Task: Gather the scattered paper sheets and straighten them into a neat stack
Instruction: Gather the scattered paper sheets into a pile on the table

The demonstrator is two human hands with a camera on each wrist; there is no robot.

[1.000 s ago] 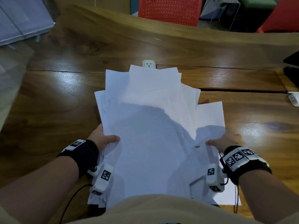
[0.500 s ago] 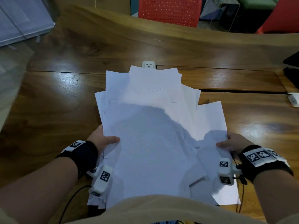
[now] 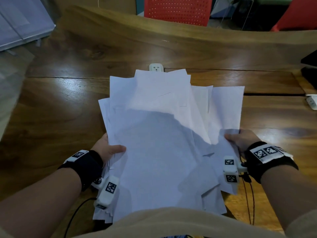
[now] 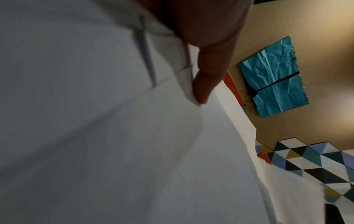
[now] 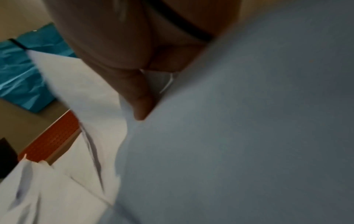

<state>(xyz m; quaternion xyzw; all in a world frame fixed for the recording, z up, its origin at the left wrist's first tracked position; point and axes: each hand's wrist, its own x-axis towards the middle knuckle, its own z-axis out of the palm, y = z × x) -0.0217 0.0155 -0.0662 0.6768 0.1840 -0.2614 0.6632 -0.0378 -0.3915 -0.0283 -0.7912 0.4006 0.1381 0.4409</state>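
A loose, fanned pile of white paper sheets (image 3: 154,134) lies lifted at its near end over the wooden table (image 3: 51,117), its edges uneven. My left hand (image 3: 109,148) grips the pile's left edge, thumb on top and fingers hidden underneath; in the left wrist view that thumb presses on the paper sheets (image 4: 95,136). My right hand (image 3: 240,140) pinches the right-hand sheets (image 3: 226,107), which stand raised and angled away from the pile. The right wrist view shows the thumb on the paper sheets (image 5: 229,136), blurred.
A white power socket (image 3: 155,67) is set in the table just behind the pile. A small white object (image 3: 312,103) lies at the right edge, with dark items (image 3: 310,66) above it. Red chairs (image 3: 176,10) stand beyond the far edge.
My right hand has moved out to the right and lifted the right-hand sheets, which now stand higher and further from the pile. The left hand has kept its grip in place.
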